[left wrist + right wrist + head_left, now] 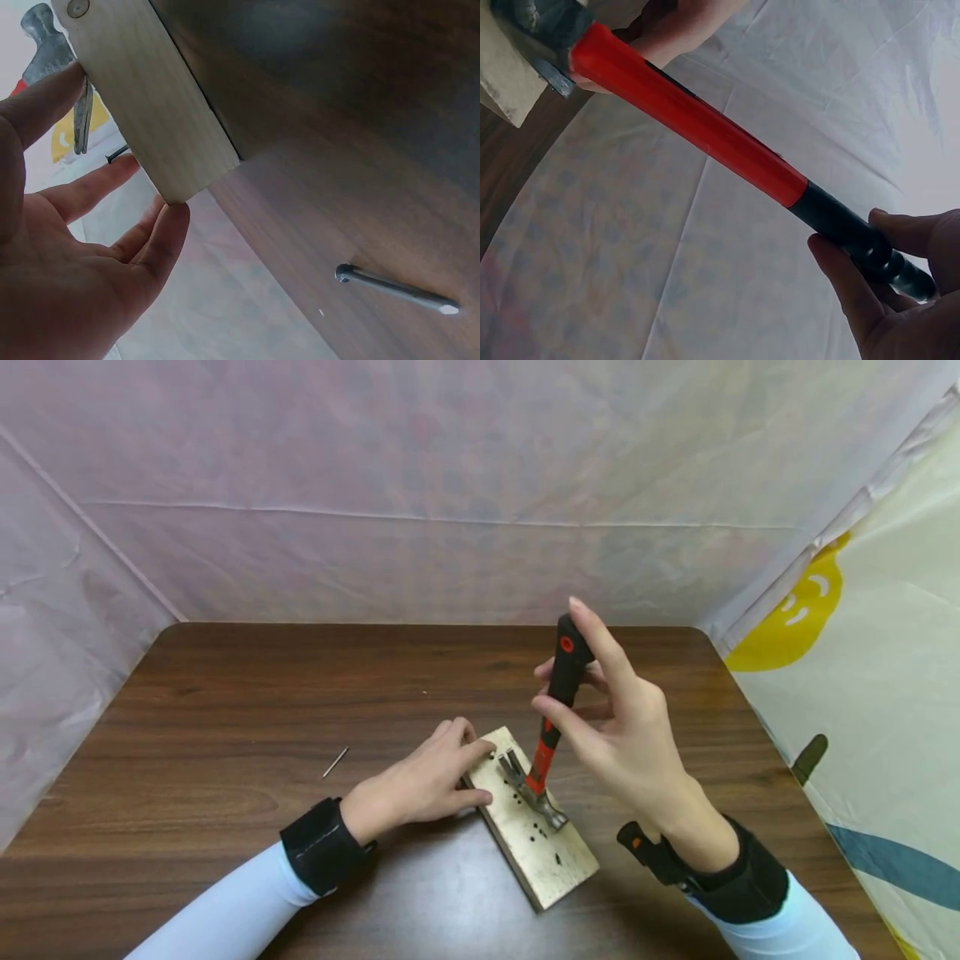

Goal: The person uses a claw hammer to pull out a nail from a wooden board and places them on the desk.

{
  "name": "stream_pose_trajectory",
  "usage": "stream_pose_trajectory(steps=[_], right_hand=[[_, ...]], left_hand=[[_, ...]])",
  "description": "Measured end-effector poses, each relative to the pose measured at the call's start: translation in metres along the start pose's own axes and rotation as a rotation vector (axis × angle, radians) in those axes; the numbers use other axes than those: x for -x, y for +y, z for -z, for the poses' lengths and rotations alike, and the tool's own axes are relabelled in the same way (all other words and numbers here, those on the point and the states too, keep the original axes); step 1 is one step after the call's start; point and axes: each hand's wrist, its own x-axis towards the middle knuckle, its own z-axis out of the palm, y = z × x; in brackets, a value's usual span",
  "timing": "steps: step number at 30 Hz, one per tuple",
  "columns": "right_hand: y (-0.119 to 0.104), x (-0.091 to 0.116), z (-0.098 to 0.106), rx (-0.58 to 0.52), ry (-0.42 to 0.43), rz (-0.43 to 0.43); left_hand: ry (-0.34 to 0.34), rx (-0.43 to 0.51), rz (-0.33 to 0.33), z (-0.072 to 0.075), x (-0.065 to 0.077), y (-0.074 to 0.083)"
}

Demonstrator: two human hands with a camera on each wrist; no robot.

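A claw hammer [537,768] with a red and black handle stands steeply tilted, its metal head down at the face of a pale wooden board [566,860]. Thumb and fingers of my right hand [626,718] hold the black grip near its end; the right wrist view shows the grip [847,225] between them. My left hand [427,777] holds the board's far left corner, thumb and forefinger over the face, other fingers against the end. Small dark holes dot the board. In the left wrist view, a nail [116,154] sticks out beside a fingertip, near the hammer's claw.
A loose nail [335,762] lies on the brown wooden table [225,718], left of my left hand. Pale cloth [375,568] hangs behind the table's far edge. Patterned cloth [900,710] hangs along the right side.
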Motion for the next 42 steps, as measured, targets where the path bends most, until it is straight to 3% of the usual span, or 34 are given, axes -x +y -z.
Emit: stream_pose_trajectory(steps=[9, 16, 24, 42], right_hand=[[0.003, -0.014, -0.009, 0.012, -0.094, -0.008], [0.006, -0.022, -0.014, 0.041, -0.102, 0.032], [0.009, -0.030, -0.019, 0.059, -0.124, 0.039], [0.008, -0.041, -0.020, 0.119, -0.245, -0.021]], left_hand=[[0.005, -0.008, -0.020, -0.001, 0.001, 0.000], [0.039, -0.010, -0.037, -0.002, 0.002, -0.001], [0.016, -0.017, -0.018, -0.002, 0.000, -0.003], [0.034, -0.001, -0.041, -0.003, 0.000, -0.005]])
